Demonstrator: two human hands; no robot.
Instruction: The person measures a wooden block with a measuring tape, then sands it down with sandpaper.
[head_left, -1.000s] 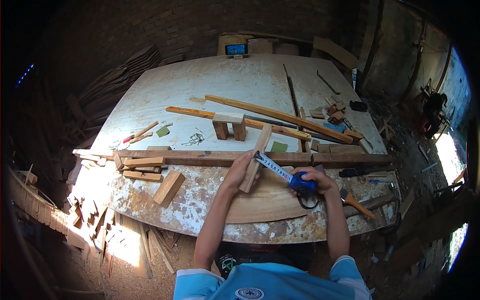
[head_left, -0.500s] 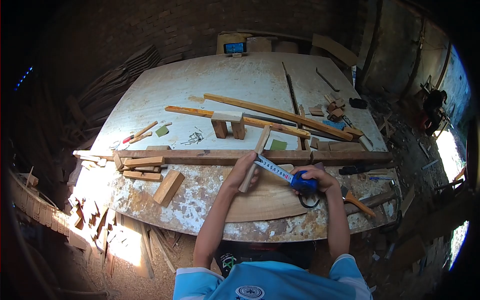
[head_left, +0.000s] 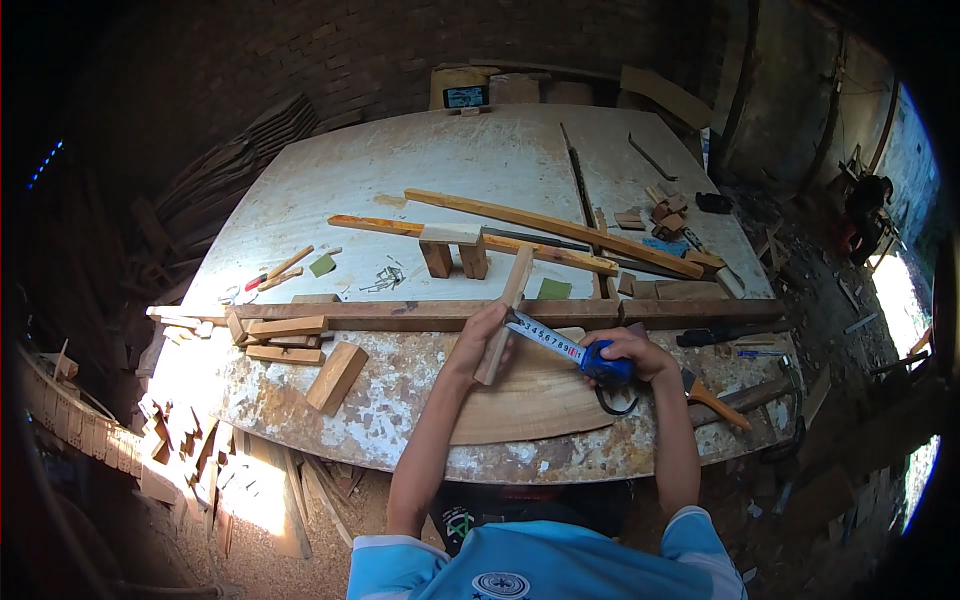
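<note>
My left hand (head_left: 482, 341) is closed around a narrow strip of wood (head_left: 518, 274), which slants up and away from me over the workbench. In my right hand (head_left: 640, 352) sits a blue tape measure (head_left: 607, 364), its black wrist strap hanging below. The numbered white blade (head_left: 545, 338) runs out of the case to the left, its end at the wood strip by my left fingers. Beneath both hands lies a broad, curved-edge wooden board (head_left: 540, 405) on the paint-stained bench front.
A long wooden beam (head_left: 400, 315) crosses the bench. Small wood blocks (head_left: 337, 377) lie left, an orange-handled tool (head_left: 718, 406) right. Behind the beam are a small stool-shaped wooden piece (head_left: 452, 236), a pile of nails (head_left: 386, 279) and long battens (head_left: 550, 232).
The wood strip in my left hand has turned slightly and shifted a little to the left. The tape measure stays extended between my hands, almost unmoved.
</note>
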